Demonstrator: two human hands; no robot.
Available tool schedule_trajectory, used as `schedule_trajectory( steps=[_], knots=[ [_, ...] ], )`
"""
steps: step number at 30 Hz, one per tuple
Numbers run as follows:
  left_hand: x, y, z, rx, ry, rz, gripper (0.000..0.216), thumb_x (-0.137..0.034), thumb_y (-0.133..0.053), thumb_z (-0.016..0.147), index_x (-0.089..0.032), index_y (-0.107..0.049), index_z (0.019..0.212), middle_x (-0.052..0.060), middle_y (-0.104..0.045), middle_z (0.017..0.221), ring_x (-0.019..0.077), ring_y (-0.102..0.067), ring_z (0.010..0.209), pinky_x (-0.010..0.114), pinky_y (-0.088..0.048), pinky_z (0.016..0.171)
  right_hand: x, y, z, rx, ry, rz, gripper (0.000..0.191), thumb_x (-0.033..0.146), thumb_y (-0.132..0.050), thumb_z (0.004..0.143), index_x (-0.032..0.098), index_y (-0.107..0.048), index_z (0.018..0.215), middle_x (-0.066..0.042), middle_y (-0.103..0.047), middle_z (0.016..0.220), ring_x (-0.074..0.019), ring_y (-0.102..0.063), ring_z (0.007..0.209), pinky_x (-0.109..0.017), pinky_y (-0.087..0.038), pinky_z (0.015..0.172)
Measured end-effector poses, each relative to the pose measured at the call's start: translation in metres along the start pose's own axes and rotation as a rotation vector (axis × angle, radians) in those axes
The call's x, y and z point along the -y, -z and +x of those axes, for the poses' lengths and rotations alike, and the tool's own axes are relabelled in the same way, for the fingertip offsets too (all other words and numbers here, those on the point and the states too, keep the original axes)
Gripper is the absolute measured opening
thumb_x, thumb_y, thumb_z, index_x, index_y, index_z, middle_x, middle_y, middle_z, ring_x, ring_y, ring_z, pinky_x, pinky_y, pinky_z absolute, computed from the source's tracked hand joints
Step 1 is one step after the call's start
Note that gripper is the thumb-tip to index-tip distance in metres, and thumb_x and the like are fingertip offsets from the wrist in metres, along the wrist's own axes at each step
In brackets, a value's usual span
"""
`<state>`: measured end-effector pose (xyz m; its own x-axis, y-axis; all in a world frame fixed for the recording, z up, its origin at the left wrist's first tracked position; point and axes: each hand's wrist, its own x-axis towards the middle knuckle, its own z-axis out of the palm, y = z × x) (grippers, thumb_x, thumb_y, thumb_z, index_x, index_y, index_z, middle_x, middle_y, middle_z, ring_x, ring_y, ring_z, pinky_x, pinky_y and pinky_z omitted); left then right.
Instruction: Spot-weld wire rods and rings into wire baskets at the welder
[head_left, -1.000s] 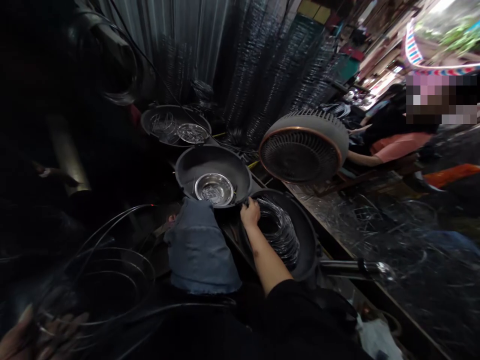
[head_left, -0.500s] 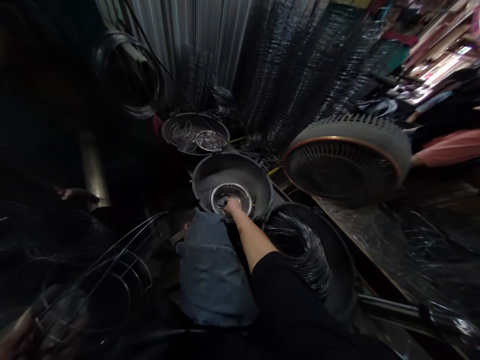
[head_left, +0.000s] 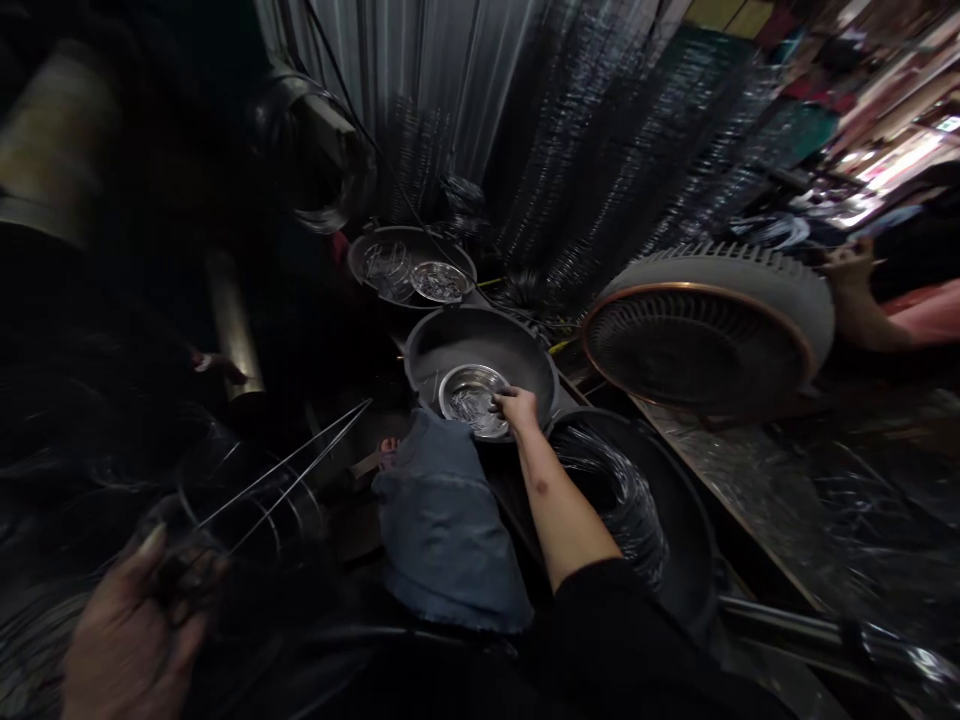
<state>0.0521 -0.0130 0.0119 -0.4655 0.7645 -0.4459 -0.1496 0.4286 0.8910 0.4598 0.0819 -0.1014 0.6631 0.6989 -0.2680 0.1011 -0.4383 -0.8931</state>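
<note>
Shiny steel: a small bowl [head_left: 457, 377] holding loose metal pieces [head_left: 472, 406], set low in the dark round tub [head_left: 480, 335] ahead of me. My right hand [head_left: 516, 408] is at the bowl's right rim, arm stretched forward, fingers drawn in toward one another; I cannot tell how tightly they meet, or whether a piece is pinched between them. My left hand [head_left: 135, 625], low at the left edge, has its fingers curled around thin bright wires [head_left: 281, 466], whose far ends slant up and to the right; it is dim and blurred there, so the exact hold is hard to read. Blue-grey cloth [head_left: 450, 530] lies between my hands, its upper end overlapping the tub's near edge. Right of it, a wire coil [head_left: 637, 515] sits in a second tub [head_left: 686, 545]. Beyond the middle tub, a farther tub [head_left: 409, 240] carries another small bowl of pieces. A round fan [head_left: 705, 345] stands to the right, a co-worker's hand [head_left: 855, 265] just past it; corrugated sheet metal [head_left: 450, 70] backs the scene.
</note>
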Motion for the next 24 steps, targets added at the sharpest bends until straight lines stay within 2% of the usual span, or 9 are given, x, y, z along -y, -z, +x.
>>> schedule_trajectory(
  steps=[2, 4, 9, 11, 13, 15, 17, 20, 24],
  knots=[
    [0.001, -0.003, 0.002, -0.079, 0.078, -0.110, 0.016, -0.036, -0.069, 0.070, -0.026, -0.063, 0.080, -0.006, -0.061, 0.066, 0.0109, -0.059, 0.053, 0.019, -0.051, 0.045, 0.003, 0.004, -0.033, 0.060, 0.018, 0.064, 0.019, 0.019, -0.068, 0.064, 0.010, -0.067, 0.081, 0.000, -0.061, 0.055, -0.0097, -0.054, 0.044, -0.019, -0.039, 0.042],
    [0.003, -0.002, 0.003, -0.091, 0.095, -0.207, 0.018, -0.036, -0.071, 0.067, -0.023, -0.062, 0.076, -0.006, -0.058, 0.061, 0.0099, -0.057, 0.050, 0.019, -0.050, 0.044, 0.001, 0.011, -0.065, 0.144, 0.015, 0.096, 0.022, 0.021, -0.070, 0.061, 0.010, -0.067, 0.080, -0.001, -0.061, 0.052, -0.0101, -0.051, 0.040, -0.020, -0.037, 0.038],
    [0.007, 0.006, 0.008, -0.059, 0.027, -0.284, 0.032, -0.034, -0.073, 0.066, -0.025, -0.065, 0.096, -0.007, -0.056, 0.059, 0.0104, -0.058, 0.049, 0.015, -0.040, 0.037, 0.012, 0.016, -0.117, 0.272, -0.040, 0.152, 0.014, 0.019, -0.075, 0.052, 0.014, -0.064, 0.061, -0.003, -0.064, 0.054, -0.0115, -0.054, 0.043, -0.022, -0.043, 0.042],
    [0.007, 0.008, 0.009, -0.071, 0.002, -0.287, 0.035, -0.035, -0.073, 0.066, -0.024, -0.065, 0.098, -0.006, -0.055, 0.058, 0.0114, -0.059, 0.050, 0.015, -0.038, 0.036, 0.031, -0.002, -0.135, 0.358, -0.074, 0.197, 0.017, 0.024, -0.076, 0.054, 0.014, -0.065, 0.063, -0.003, -0.063, 0.053, -0.0105, -0.052, 0.041, -0.021, -0.039, 0.038],
    [0.005, 0.007, 0.010, -0.086, -0.016, -0.305, 0.034, -0.033, -0.073, 0.066, -0.022, -0.065, 0.096, -0.006, -0.054, 0.059, 0.0107, -0.059, 0.050, 0.015, -0.039, 0.037, 0.055, -0.032, -0.158, 0.540, -0.133, 0.262, 0.023, 0.032, -0.076, 0.057, 0.013, -0.065, 0.065, 0.000, -0.059, 0.049, -0.0074, -0.046, 0.035, -0.018, -0.030, 0.033],
    [0.003, 0.007, 0.011, -0.098, -0.026, -0.311, 0.034, -0.033, -0.073, 0.066, -0.023, -0.065, 0.098, -0.006, -0.054, 0.060, 0.0098, -0.057, 0.049, 0.014, -0.037, 0.036, 0.077, -0.067, -0.183, 0.729, -0.168, 0.393, 0.027, 0.033, -0.078, 0.054, 0.013, -0.063, 0.065, 0.000, -0.060, 0.052, -0.0069, -0.047, 0.036, -0.017, -0.029, 0.033],
    [0.001, 0.007, 0.013, -0.095, -0.032, -0.321, 0.035, -0.033, -0.072, 0.067, -0.024, -0.065, 0.101, -0.006, -0.053, 0.060, 0.0087, -0.055, 0.048, 0.014, -0.035, 0.036, 0.092, -0.098, -0.206, 0.834, -0.209, 0.488, 0.029, 0.032, -0.079, 0.051, 0.012, -0.063, 0.065, -0.001, -0.062, 0.054, -0.0076, -0.049, 0.038, -0.017, -0.031, 0.033],
    [-0.002, 0.010, 0.019, -0.075, -0.025, -0.352, 0.043, -0.036, -0.074, 0.066, -0.026, -0.065, 0.106, -0.006, -0.051, 0.059, 0.0075, -0.053, 0.046, 0.014, -0.035, 0.036, 0.105, -0.127, -0.227, 0.903, -0.266, 0.589, 0.031, 0.029, -0.081, 0.048, 0.013, -0.063, 0.066, -0.001, -0.063, 0.055, -0.0080, -0.051, 0.039, -0.017, -0.033, 0.034],
    [-0.004, 0.013, 0.030, -0.048, -0.009, -0.381, 0.048, -0.042, -0.078, 0.062, -0.022, -0.064, 0.104, -0.008, -0.048, 0.057, 0.0049, -0.046, 0.041, 0.013, -0.031, 0.033, 0.113, -0.142, -0.234, 0.908, -0.278, 0.649, 0.031, 0.027, -0.083, 0.047, 0.012, -0.062, 0.063, -0.001, -0.064, 0.055, -0.0073, -0.050, 0.037, -0.017, -0.032, 0.033]
  ],
)
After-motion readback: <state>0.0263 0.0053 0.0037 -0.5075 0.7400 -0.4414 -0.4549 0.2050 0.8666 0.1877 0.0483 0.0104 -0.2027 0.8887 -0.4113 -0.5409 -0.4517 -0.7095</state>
